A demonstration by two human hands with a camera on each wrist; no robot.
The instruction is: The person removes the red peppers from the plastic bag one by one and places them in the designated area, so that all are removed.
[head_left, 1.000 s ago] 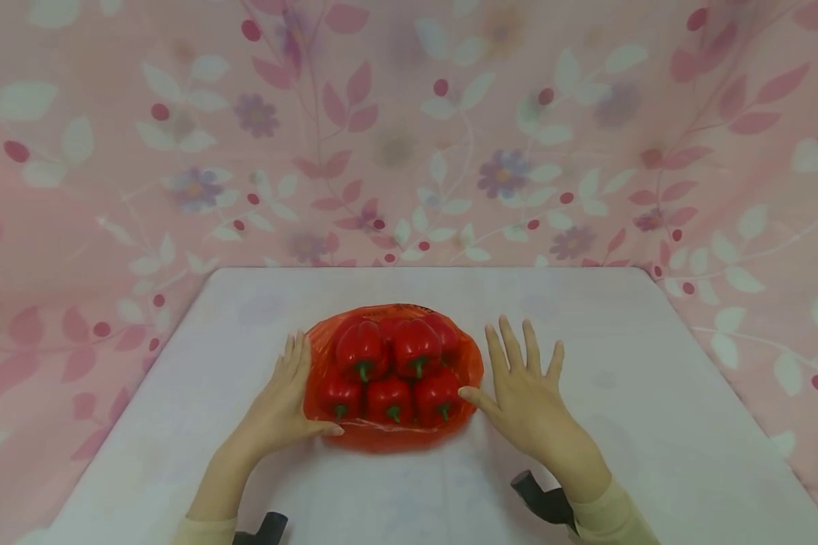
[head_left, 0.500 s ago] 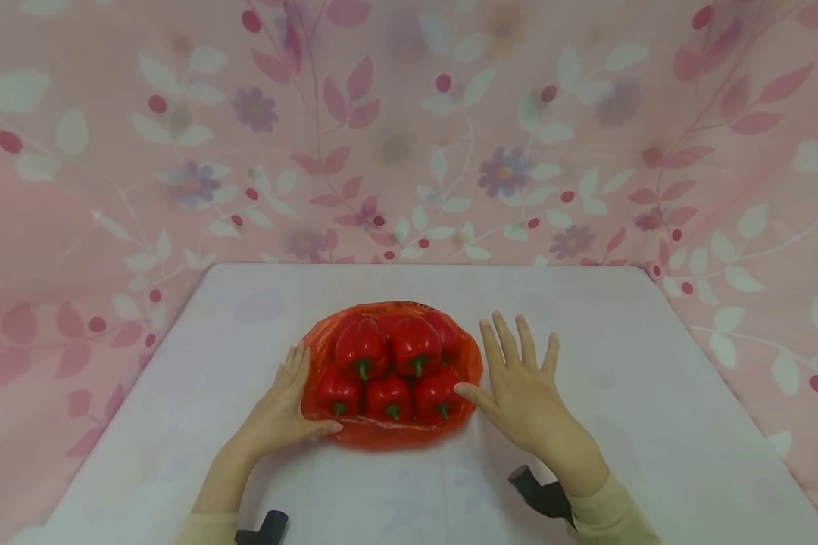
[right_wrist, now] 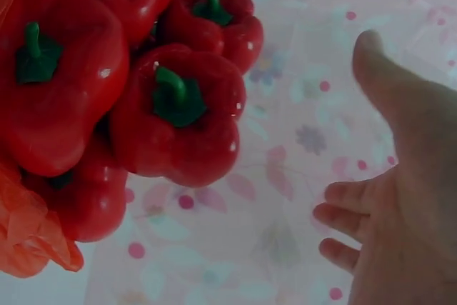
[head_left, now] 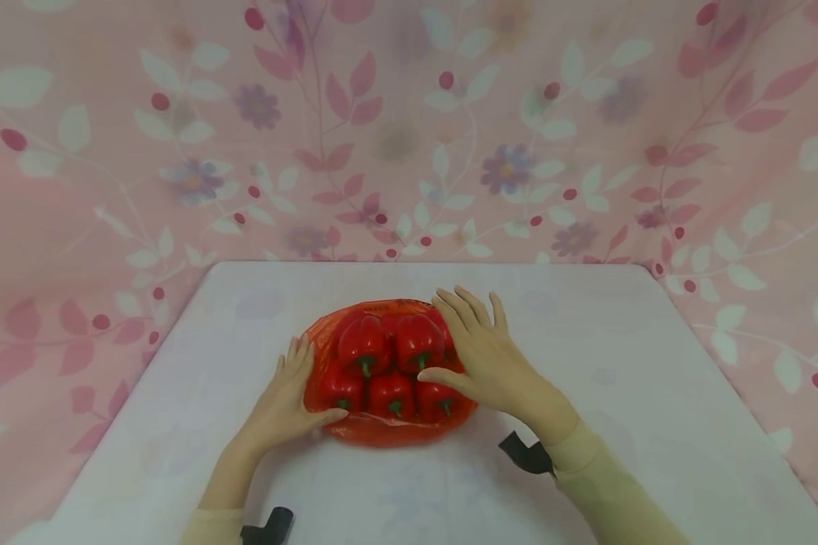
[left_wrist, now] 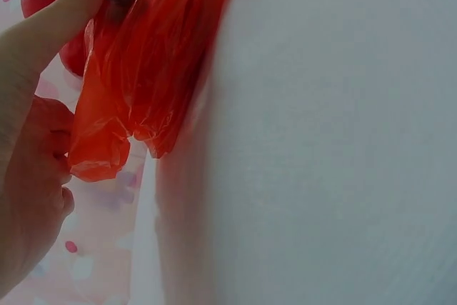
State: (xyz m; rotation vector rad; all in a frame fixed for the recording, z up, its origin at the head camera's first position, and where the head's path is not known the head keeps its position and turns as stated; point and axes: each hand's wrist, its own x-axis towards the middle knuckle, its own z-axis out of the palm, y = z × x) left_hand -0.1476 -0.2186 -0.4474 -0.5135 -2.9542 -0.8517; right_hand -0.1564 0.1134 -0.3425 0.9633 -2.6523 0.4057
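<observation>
An orange plastic bag (head_left: 390, 434) lies on the table, its mouth spread around several red bell peppers (head_left: 364, 345) with green stems. My left hand (head_left: 281, 403) rests at the bag's left side, fingers straight, thumb over the front rim. In the left wrist view, the crumpled edge of the bag (left_wrist: 146, 62) lies beside the thumb and fingers. My right hand (head_left: 485, 362) hovers over the right part of the peppers, fingers spread, nothing held. The right wrist view has a gap between that hand (right_wrist: 400, 198) and the nearest pepper (right_wrist: 187, 149).
The table (head_left: 627, 424) has a white cover with faint prints. Behind it and at its sides hangs a pink floral cloth (head_left: 409, 129). A black strap mount (head_left: 528, 454) sticks out near the right wrist, another mount (head_left: 273, 524) near the left.
My right hand has moved left and away from me, from beside the bag to over the peppers. The left hand stays at the bag's left side. The bag and peppers have hardly moved.
</observation>
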